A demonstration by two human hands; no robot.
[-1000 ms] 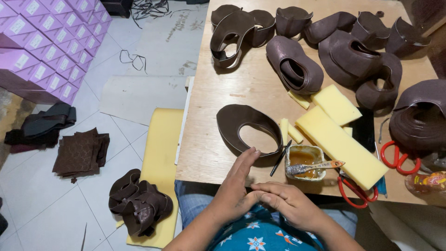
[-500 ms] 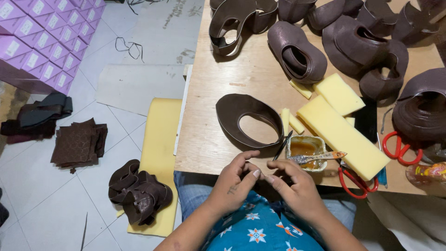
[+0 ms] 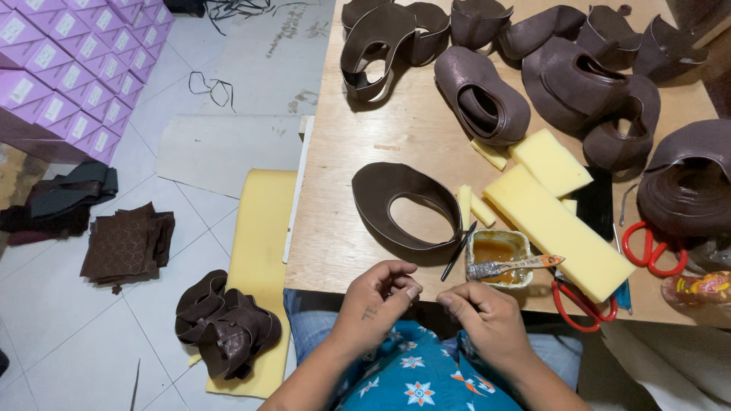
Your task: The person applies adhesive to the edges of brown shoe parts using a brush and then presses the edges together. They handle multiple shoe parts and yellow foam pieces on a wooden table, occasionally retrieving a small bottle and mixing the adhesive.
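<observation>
**Hands curled together at the near table edge**

Left hand (image 3: 378, 293) sits just at the near edge of the wooden table (image 3: 343, 152), its fingers bent inward with the fingertips pinched toward the thumb; whether anything small is caught between them cannot be told. Right hand (image 3: 483, 316) lies just beside it, fingers likewise curled, thumb toward the left hand, the two nearly meeting over the person's lap; what it grips, if anything, is hidden.

Going from the left of the scene: stacked purple boxes (image 3: 61, 76) fill the far-left floor, with a pile of dark patterned fabric pieces (image 3: 126, 243) nearer. A yellow foam sheet (image 3: 263, 251) lies on the floor against the table's side, and a heap of brown leather pieces (image 3: 225, 327) rests partly on its near end.

On the table, a brown leather shoe upper (image 3: 407, 205) with an oval opening lies flat just beyond the left hand. A thin dark stick (image 3: 459, 251) lies slanted next to it. Just beyond the right hand stands a small glue pot (image 3: 499, 255) of amber glue, a brush (image 3: 514, 266) lying across its rim. Yellow foam blocks (image 3: 556, 221) lie to the right of the pot, touching one another. Red-handled scissors (image 3: 582, 304) lie at the near edge under the long block's end, and a second red pair (image 3: 647, 247) lies further right. More shaped brown uppers (image 3: 483, 95) crowd the far and right side of the table.
</observation>
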